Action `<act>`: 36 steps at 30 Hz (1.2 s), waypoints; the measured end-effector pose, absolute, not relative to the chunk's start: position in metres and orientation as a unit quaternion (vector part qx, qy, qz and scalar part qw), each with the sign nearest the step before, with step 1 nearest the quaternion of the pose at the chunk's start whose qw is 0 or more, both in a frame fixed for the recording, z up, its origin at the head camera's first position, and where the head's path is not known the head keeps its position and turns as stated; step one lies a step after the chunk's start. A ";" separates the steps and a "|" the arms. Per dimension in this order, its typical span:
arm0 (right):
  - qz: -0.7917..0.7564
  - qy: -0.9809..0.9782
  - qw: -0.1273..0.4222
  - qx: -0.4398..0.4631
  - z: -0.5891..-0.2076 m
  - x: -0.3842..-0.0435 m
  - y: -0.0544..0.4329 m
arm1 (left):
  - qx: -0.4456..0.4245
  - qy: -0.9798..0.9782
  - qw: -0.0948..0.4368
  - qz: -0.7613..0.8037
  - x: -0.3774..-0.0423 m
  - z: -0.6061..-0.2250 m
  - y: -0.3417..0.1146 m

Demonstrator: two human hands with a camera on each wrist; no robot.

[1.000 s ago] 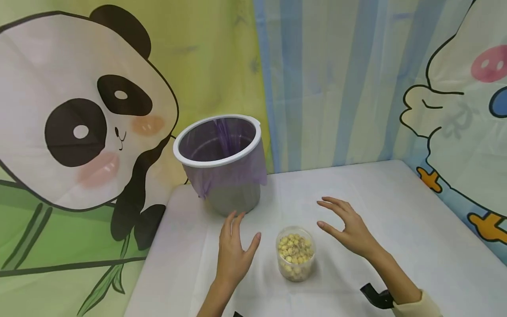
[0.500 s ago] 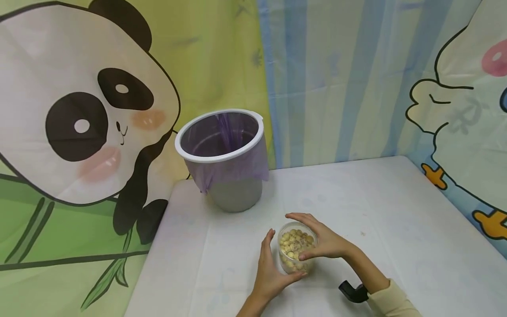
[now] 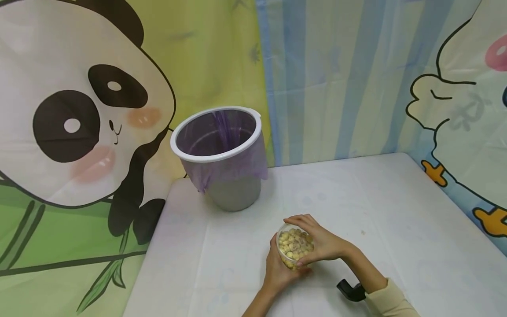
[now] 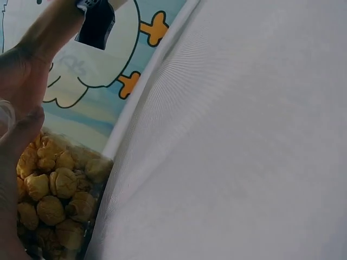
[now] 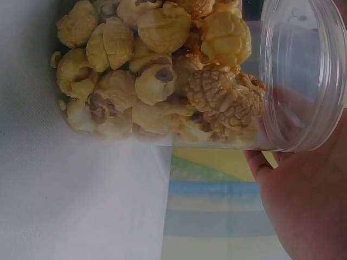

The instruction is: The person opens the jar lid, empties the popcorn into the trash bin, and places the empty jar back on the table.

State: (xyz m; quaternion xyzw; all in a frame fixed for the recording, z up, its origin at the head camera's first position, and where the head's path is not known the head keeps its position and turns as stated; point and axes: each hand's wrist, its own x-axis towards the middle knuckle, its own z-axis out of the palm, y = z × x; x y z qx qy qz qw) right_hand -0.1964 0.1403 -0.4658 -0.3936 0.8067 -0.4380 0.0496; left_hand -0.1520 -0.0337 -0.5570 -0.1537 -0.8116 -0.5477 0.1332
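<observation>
A clear jar [image 5: 295, 70] of pale yellow popcorn [image 3: 294, 244] is at the near middle of a white-covered desk [image 3: 336, 189], held between a person's two bare hands. It lies to the right of the left hand [image 3: 278, 267] and to the left of the right hand [image 3: 328, 245]; neither hand is nearer, as both touch it. The jar's long axis runs roughly upright, its round top facing up. Whether a clear lid covers it, and whether its base rests on the desk, cannot be told.

The left hand is curled round the jar's left and near side, low down. The right hand spans the top, fingers bent over the far edge and thumb on the near edge, gripping it.

A grey bucket [image 3: 234, 196] with a white rim [image 3: 215, 158] and a purple liner [image 3: 225, 174] stands well apart, far and to the left. A cartoon panda [image 3: 119, 101] fills the backdrop on the left.

One second earlier, both hands were spread and clear of the jar, one on each side. Half a second earlier, they were around it with the left fingers more open; now both are closed in. The bucket has stayed on its spot.
</observation>
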 end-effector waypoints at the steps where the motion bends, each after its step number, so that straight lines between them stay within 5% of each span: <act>1: -0.436 0.809 0.049 -0.392 -0.465 -0.196 0.140 | -0.150 -0.812 0.135 -0.547 -0.152 -0.558 -0.033; 14: -0.448 0.809 0.018 -0.380 -0.454 -0.200 0.149 | -0.207 -0.812 0.148 -0.526 -0.168 -0.533 -0.036; 26: -0.468 0.823 -0.075 -0.311 -0.447 -0.197 0.148 | -0.246 -0.879 0.139 -0.384 -0.187 -0.478 -0.043; 36: -0.553 0.784 -0.096 -0.266 -0.456 -0.189 0.144 | -0.247 -0.917 0.193 -0.245 -0.183 -0.459 -0.038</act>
